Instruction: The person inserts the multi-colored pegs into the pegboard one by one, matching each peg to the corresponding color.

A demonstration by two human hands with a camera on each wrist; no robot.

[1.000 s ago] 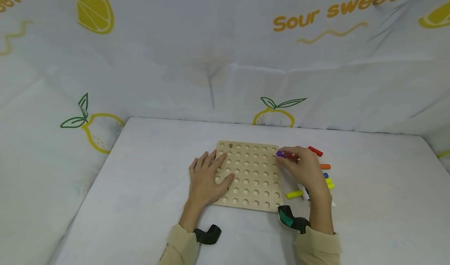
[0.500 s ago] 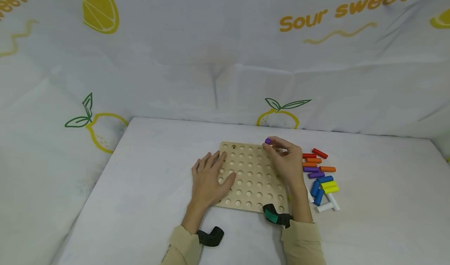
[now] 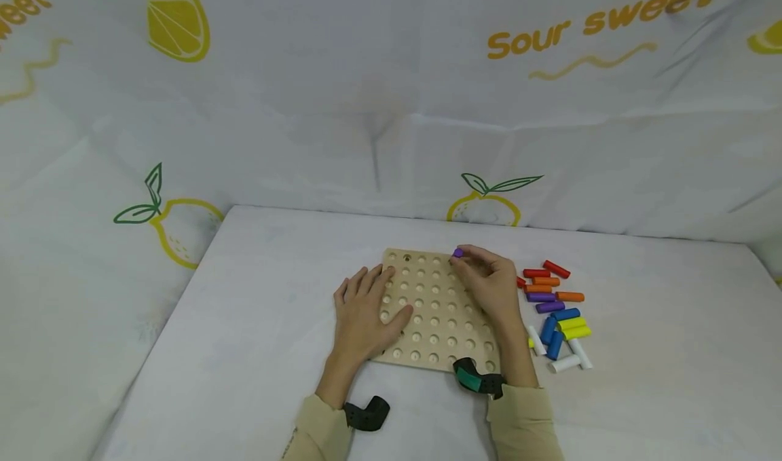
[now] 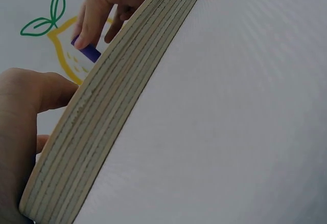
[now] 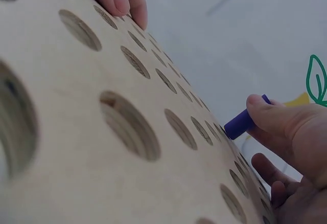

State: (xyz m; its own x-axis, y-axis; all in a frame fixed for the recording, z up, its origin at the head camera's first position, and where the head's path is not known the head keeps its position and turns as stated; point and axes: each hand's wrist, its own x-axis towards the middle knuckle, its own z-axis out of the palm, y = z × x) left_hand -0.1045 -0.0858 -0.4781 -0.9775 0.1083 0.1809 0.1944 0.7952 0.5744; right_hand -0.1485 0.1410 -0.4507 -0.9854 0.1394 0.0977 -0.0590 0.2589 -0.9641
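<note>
A light wooden board point(image 3: 435, 288) with rows of round holes lies on the white table. My left hand point(image 3: 362, 311) rests spread over its left side, fingers straight; in the left wrist view the thumb side lies along the thick layered edge point(image 4: 97, 116). At the far edge of the board, my right hand point(image 3: 489, 281) pinches a purple peg point(image 5: 240, 125) between thumb and forefinger. Seen from the right wrist, the peg is tilted, its lower end right at a hole in a far row. The right hand covers part of the board's right side.
Right of the board lies a loose pile of pegs: red point(image 3: 556, 269), orange point(image 3: 570, 297), purple point(image 3: 550, 307), blue point(image 3: 554, 345), yellow point(image 3: 574, 328) and white point(image 3: 565, 363). A white cloth point(image 3: 318, 142) printed with lemons hangs behind the table.
My right hand has moved left from the board's right edge to its far edge with the purple peg, then slightly down and left. The left hand has stayed on the board.
</note>
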